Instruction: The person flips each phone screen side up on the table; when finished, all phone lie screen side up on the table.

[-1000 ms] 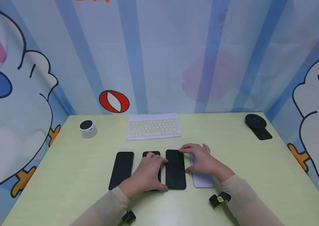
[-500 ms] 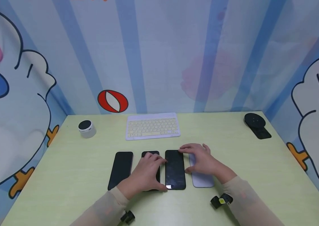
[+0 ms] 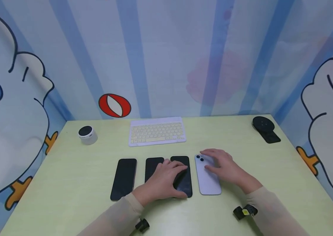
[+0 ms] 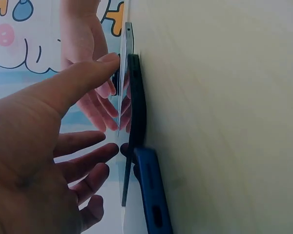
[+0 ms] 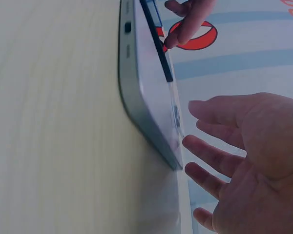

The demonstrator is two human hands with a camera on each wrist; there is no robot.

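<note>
Several phones lie in a row in the head view. The leftmost black phone (image 3: 124,178) is untouched. My left hand (image 3: 163,182) covers part of the second black phone (image 3: 154,161) and spans the third black phone (image 3: 187,183), thumb by its near end and fingers over its far part. Contact is unclear; in the left wrist view the fingers are spread beside the dark phone (image 4: 138,102). At the right end lies a lilac phone (image 3: 209,182), camera side up. My right hand (image 3: 225,165) hovers over its right side, fingers loosely bent, apart from it in the right wrist view.
A lilac-framed keyboard (image 3: 157,131) lies behind the phones. A small white speaker (image 3: 88,136) with a dark top stands at the back left, and a black round-headed stand (image 3: 264,127) at the back right. A printed curtain (image 3: 166,59) encloses the table (image 3: 66,183).
My left hand has shifted right, from the second phone to over the third. My right hand has left the third phone's edge and moved right, over the lilac phone, uncovering its cameras.
</note>
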